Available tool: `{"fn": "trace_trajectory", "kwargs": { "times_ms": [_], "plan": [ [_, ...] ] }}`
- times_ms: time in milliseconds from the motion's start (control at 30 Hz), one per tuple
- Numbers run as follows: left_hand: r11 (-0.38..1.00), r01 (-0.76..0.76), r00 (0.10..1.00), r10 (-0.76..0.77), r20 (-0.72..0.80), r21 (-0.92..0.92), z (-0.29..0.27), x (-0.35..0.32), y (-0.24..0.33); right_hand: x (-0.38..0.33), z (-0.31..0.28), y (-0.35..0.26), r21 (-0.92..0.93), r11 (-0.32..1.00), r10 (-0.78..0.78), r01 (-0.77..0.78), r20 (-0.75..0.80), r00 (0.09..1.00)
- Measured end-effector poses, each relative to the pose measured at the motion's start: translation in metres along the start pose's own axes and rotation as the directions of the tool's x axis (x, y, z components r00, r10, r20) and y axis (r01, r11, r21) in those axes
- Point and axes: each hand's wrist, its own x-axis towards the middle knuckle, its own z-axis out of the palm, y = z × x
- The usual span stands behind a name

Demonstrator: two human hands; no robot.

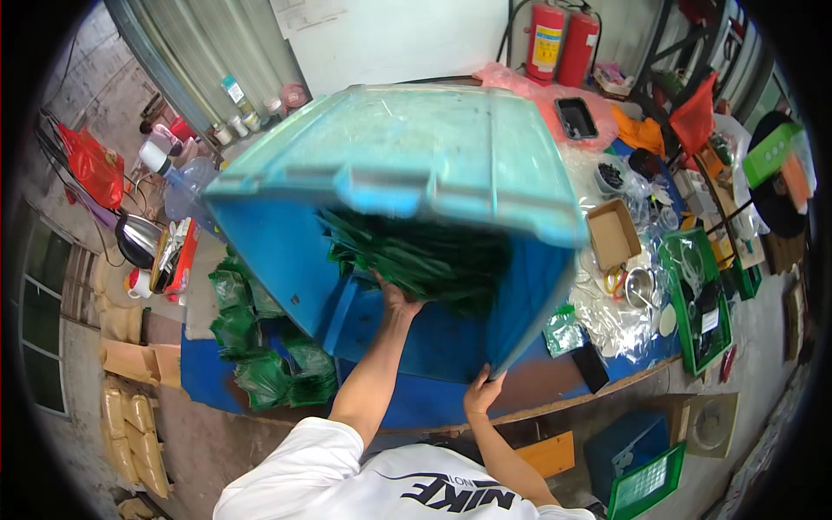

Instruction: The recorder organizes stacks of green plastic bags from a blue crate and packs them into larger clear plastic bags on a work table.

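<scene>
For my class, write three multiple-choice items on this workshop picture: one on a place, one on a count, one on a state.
1. Where is the left hand?
A. inside the blue crate, on the green packets
B. on the kettle
C. on the floor

2. How many red fire extinguishers stand by the wall?
A. one
B. two
C. four

3. How is the blue crate placed?
A. flat and upright
B. tipped on its side, opening toward the person
C. stacked under boxes

Answers: 1 A, the left hand reaches into the packets; 2 B, a pair shows at the top; 3 B, the right hand holds its lower rim while it tilts.
</scene>
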Motion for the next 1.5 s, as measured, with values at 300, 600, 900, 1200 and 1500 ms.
{"fn": "trace_trajectory", "kwargs": {
  "times_ms": [300,600,900,1200,1500],
  "plan": [
    [0.966,-0.197,0.979,0.186,-0.082,-0.167,0.041,0.071,0.067,0.082,0.113,0.026,-0.329,0.939,0.191,-0.102,0.251,0.949],
    [0.827,-0.448,0.856,0.286,-0.431,-0.340,0.021,0.138,0.143,0.200,0.186,-0.072,-0.745,0.664,0.713,0.063,0.656,0.248],
    [0.871,-0.155,0.941,-0.013,-0.337,-0.466,-0.012,0.116,0.134,0.173,0.179,-0.348,0.273,0.813,-0.411,0.514,0.895,0.173],
    [0.917,-0.030,0.983,-0.046,-0.181,-0.397,0.020,0.110,0.123,0.309,0.342,-0.348,0.097,0.682,-0.594,0.725,0.652,0.471],
    [0.948,-0.064,0.986,0.012,-0.167,-0.312,0.043,0.111,0.155,0.377,0.244,-0.227,0.017,0.775,-0.313,0.632,0.879,0.360]
  ]
}}
